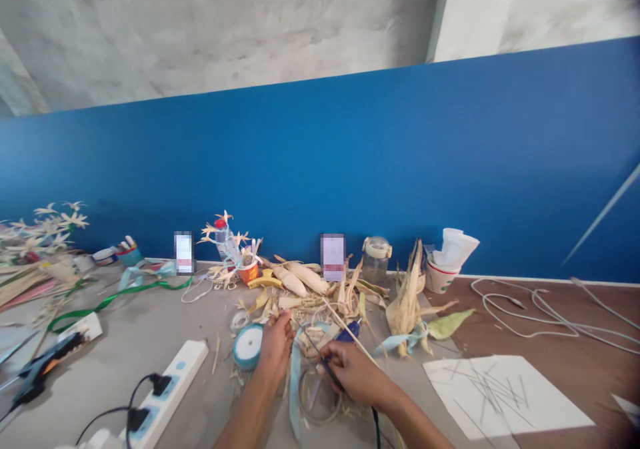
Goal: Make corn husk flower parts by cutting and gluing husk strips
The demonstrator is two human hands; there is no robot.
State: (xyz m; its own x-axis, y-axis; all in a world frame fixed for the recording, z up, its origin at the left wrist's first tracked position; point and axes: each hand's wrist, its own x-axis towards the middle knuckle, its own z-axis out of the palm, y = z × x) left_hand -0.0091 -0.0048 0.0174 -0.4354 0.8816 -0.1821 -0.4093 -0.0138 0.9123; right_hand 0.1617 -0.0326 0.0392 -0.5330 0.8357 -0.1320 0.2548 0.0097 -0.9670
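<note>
My left hand (278, 344) is closed in a pinch beside a roll of light blue ribbon (254, 362); what its fingers hold is too small to make out. To the right, my right hand (350, 369) grips a slim dark tool (330, 373), its thin tip pointing up and left toward my left hand. Between my forearms lie a light blue ribbon strip (295, 389) and a clear ring-shaped roll (303, 406). Just beyond my right hand rests a blue tool (349, 332), partly hidden. Dried corn husks (300, 302) are heaped beyond both hands.
A white power strip (186, 369) with black plugs lies left. White paper (505, 396) with thin dark sticks lies right. Behind stand a jar (376, 262), a paper cup (441, 279), two phones and a flower-decorated bottle (223, 239). White cables (530, 329) loop at far right.
</note>
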